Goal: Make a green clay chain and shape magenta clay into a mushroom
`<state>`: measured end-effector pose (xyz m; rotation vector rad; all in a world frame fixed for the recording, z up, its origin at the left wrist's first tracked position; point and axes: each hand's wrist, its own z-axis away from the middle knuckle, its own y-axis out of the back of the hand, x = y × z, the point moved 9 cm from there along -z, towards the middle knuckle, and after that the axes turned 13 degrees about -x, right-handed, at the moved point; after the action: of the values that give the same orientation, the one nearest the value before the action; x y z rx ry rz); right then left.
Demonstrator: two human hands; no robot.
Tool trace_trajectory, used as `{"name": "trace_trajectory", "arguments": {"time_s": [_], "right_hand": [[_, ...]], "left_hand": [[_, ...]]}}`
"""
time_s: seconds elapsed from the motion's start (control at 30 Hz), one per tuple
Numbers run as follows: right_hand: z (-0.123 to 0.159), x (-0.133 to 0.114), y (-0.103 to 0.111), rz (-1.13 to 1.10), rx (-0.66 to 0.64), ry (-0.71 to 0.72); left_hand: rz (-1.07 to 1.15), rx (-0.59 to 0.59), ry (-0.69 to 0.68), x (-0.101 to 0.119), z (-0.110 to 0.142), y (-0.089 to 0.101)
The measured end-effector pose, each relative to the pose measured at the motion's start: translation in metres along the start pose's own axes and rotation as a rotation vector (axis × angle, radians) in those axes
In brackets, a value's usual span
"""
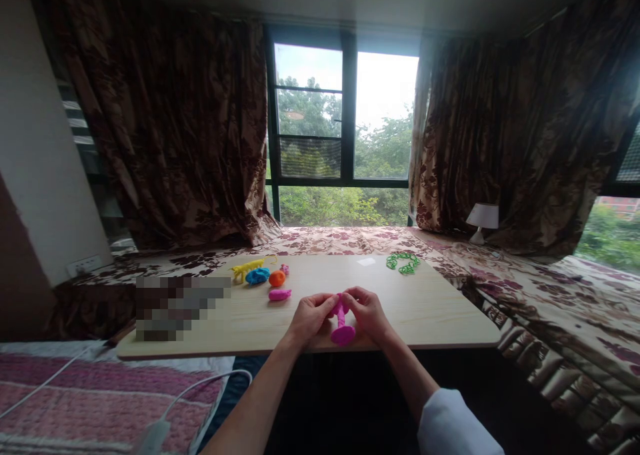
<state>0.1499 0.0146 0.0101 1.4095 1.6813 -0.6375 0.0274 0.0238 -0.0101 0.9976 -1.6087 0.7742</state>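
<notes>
Both my hands are closed on a pink modelling clay piece (343, 335) just over the table's front edge. It has a round flat disc at the near end and a short stem running up between my fingers. My left hand (314, 315) pinches its upper part from the left. From the right, my right hand (367, 312) pinches the same part, so the top is partly hidden by fingers. Beyond my left hand lies a pink clay lump (279, 295), with an orange clay ball (277, 278) behind it.
A blue clay lump (257, 276), a yellow clay animal-like figure (248, 268) and a small pink piece (285, 268) are on the table (420, 315). Green coils (403, 263) lie at the back right, near a white paper (366, 262). A blurred patch (175, 305) covers the left side.
</notes>
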Motion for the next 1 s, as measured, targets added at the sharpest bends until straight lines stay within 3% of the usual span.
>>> {"name": "trace_trajectory", "arguments": {"time_s": [0.13, 0.33, 0.53, 0.6, 0.73, 0.8, 0.9, 1.0], "right_hand": [[0.0, -0.002, 0.0, -0.005, -0.004, 0.008], [-0.004, 0.003, -0.005, 0.006, -0.077, -0.014], [-0.001, 0.001, -0.008, -0.002, -0.101, 0.008], [-0.002, 0.002, -0.007, -0.016, -0.091, 0.004], [-0.004, 0.016, 0.003, -0.083, -0.008, -0.084], [-0.004, 0.024, 0.006, -0.114, 0.013, -0.135], [-0.005, 0.025, 0.003, -0.093, -0.032, -0.134], [-0.005, 0.019, -0.003, -0.009, -0.069, -0.076]], "left_hand": [[0.027, -0.05, -0.019, 0.0, 0.0, -0.001], [0.148, 0.011, -0.065, -0.002, 0.002, 0.011], [0.06, -0.01, -0.068, 0.001, 0.002, 0.005], [-0.01, 0.078, -0.076, 0.003, 0.003, 0.011], [-0.139, 0.423, -0.129, 0.005, 0.011, 0.044], [-0.168, 0.542, -0.145, 0.004, 0.015, 0.059], [-0.23, 0.646, -0.156, 0.003, 0.019, 0.072], [-0.297, 0.676, -0.168, 0.004, 0.022, 0.073]]}}
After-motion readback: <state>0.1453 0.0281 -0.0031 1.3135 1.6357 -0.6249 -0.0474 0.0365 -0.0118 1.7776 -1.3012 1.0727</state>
